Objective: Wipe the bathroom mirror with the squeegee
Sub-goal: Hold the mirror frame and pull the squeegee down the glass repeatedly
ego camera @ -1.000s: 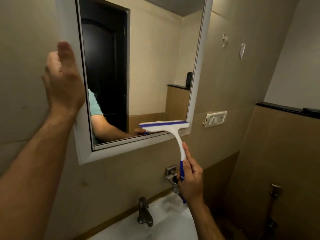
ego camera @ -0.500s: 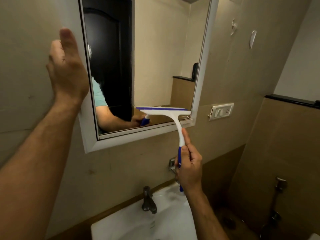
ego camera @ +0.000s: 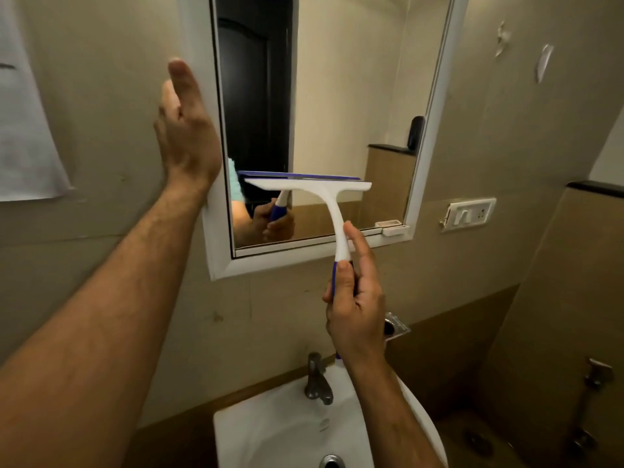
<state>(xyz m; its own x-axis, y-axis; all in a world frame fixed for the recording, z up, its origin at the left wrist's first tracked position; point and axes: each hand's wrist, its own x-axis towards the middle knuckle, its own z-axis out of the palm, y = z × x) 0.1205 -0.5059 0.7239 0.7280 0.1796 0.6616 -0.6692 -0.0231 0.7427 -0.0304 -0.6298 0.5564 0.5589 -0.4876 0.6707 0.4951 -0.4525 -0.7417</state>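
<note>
A white-framed mirror (ego camera: 341,106) hangs on the beige tiled wall. My right hand (ego camera: 356,305) grips the blue lower handle of a white squeegee (ego camera: 317,192). Its blade is level and rests on the lower part of the glass, left of centre. My left hand (ego camera: 185,130) lies flat with fingers straight against the mirror's left frame edge and holds nothing. The glass reflects my arm, the squeegee and a dark door.
A white sink (ego camera: 287,430) with a metal tap (ego camera: 317,380) stands right below my right hand. A switch plate (ego camera: 471,212) is on the wall right of the mirror. A white cloth (ego camera: 23,123) hangs at far left. Pipe fittings (ego camera: 594,380) sit low on the right.
The squeegee blade has moved from the mirror's bottom right corner up and to the left across the glass. My left hand stays on the left frame. The camera has shifted.
</note>
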